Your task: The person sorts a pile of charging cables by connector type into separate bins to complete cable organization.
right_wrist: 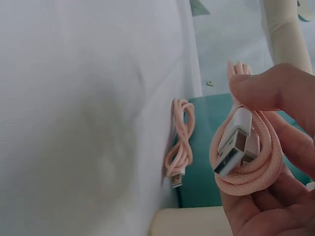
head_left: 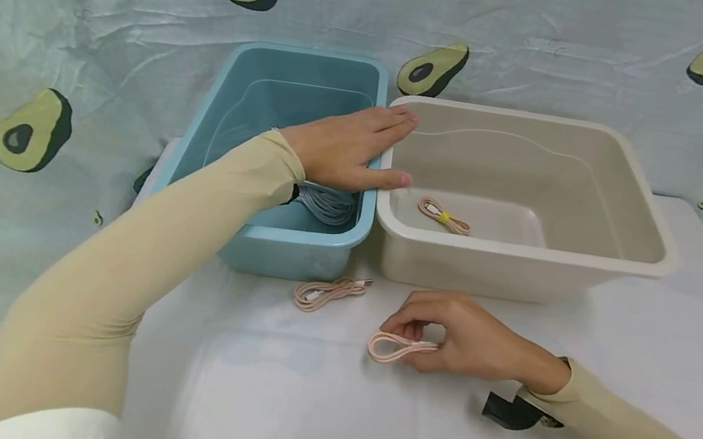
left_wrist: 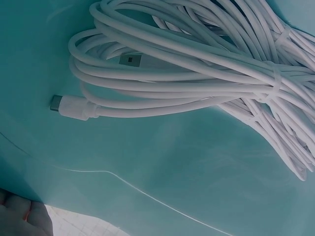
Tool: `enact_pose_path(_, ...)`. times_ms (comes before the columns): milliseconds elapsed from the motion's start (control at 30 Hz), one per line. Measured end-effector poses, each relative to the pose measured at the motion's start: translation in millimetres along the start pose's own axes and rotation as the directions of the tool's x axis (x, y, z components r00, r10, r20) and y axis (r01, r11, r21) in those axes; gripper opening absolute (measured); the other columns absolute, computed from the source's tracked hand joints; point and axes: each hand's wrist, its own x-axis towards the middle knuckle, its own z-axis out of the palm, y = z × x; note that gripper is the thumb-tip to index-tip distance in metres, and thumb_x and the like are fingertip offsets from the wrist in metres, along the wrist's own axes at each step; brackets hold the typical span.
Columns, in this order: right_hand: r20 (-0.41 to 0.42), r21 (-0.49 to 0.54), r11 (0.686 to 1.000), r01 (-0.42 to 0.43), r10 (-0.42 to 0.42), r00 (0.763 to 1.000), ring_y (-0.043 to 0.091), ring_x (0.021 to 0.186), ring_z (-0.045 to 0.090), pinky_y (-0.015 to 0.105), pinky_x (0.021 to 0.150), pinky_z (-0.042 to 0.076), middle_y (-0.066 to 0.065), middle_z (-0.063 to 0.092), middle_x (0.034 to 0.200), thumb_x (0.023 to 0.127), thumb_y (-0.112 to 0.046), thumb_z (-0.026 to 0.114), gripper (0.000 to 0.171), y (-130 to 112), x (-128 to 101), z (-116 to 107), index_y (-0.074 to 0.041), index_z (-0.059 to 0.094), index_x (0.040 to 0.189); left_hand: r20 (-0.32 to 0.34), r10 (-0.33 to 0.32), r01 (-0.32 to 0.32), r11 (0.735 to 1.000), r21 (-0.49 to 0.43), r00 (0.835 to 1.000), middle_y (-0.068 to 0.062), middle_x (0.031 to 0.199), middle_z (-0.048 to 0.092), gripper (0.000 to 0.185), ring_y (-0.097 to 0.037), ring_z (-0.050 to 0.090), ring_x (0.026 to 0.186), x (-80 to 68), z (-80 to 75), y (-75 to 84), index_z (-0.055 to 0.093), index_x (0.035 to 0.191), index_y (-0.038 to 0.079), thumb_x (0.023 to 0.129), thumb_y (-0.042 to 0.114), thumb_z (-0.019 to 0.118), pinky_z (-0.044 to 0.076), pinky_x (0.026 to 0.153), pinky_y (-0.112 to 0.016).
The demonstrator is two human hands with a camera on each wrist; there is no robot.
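My right hand (head_left: 466,337) pinches a coiled pink USB cable (right_wrist: 256,172) between thumb and fingers, low over the table in front of the beige bin (head_left: 519,273). Its USB plug shows in the right wrist view. My left hand (head_left: 357,149) lies palm down with straight fingers across the adjoining rims of the blue bin (head_left: 292,256) and the beige one. Below it, bundled white cables (left_wrist: 172,83) lie in the blue bin. A second coiled pink cable (head_left: 329,294) rests on the table by the blue bin. Inside the beige bin lies another pink cable with a yellow tie (head_left: 444,216).
Both bins stand side by side at the back of a table covered with a white cloth (head_left: 298,407). Behind them hangs a pale sheet (head_left: 521,18) with avocado prints. The left forearm reaches over the blue bin's front rim.
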Motion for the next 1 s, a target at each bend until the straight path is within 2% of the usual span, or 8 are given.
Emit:
enact_pose_path(233,-0.071,-0.01,1.0,0.017,-0.017,0.997,0.001,0.088,0.062,0.019,0.078,0.057,-0.012,0.07,0.097,0.087,-0.014,0.084,0.031,-17.6,-15.5,-11.7,-0.029,0.076,0.113,0.009,-0.006,0.006,1.0,0.008,1.0,-0.002,0.178,0.002,0.092,-0.022,0.002,0.166,0.8,-1.2,0.8,0.003,0.168,0.014,0.102,0.068,0.039,0.01,0.138,-0.044)
enact_pose_path(333,-0.098,-0.027,0.999,0.036,-0.039,0.994,0.001,0.088,0.062,0.018,0.074,0.055,-0.01,0.071,0.098,0.086,-0.011,0.084,0.034,-26.2,-21.9,-19.6,-0.029,0.075,0.114,0.012,-0.006,0.006,1.0,0.009,1.0,-0.002,0.178,0.001,0.092,-0.022,0.001,0.166,0.7,-1.6,1.1,0.003,0.168,0.014,0.102,0.068,0.038,0.01,0.138,-0.044)
enact_pose_path(633,-0.192,-0.103,0.993,0.061,-0.08,0.978,0.0,0.088,0.06,0.014,0.06,0.05,-0.018,0.068,0.103,0.082,-0.004,0.086,0.046,-50.6,-38.5,-46.5,-0.03,0.074,0.118,0.009,-0.003,0.003,1.0,0.003,1.0,-0.001,0.178,0.001,0.091,-0.023,0.002,0.166,0.7,-1.4,0.0,0.002,0.168,0.015,0.102,0.068,0.037,0.01,0.137,-0.046)
enact_pose_path(800,-0.222,-0.165,0.984,0.066,-0.102,0.97,-0.003,0.09,0.059,0.01,0.056,0.047,-0.019,0.068,0.103,0.08,-0.002,0.087,0.05,-62.3,-46.5,-65.5,-0.03,0.073,0.119,0.016,-0.004,0.004,1.0,0.001,1.0,-0.001,0.178,0.0,0.091,-0.023,0.001,0.166,1.1,-0.9,-0.3,0.001,0.168,0.016,0.103,0.068,0.037,0.009,0.138,-0.046)
enact_pose_path(1000,-0.277,-0.24,0.967,0.087,-0.153,0.949,-0.003,0.085,0.058,0.01,0.052,0.043,-0.015,0.067,0.099,0.073,0.005,0.088,0.055,-74.8,-53.5,-89.8,-0.024,0.075,0.117,0.009,0.003,-0.003,1.0,0.006,1.0,-0.001,0.178,0.001,0.091,-0.023,0.001,0.166,1.4,-1.0,0.0,0.003,0.168,0.015,0.103,0.068,0.036,0.01,0.137,-0.047)
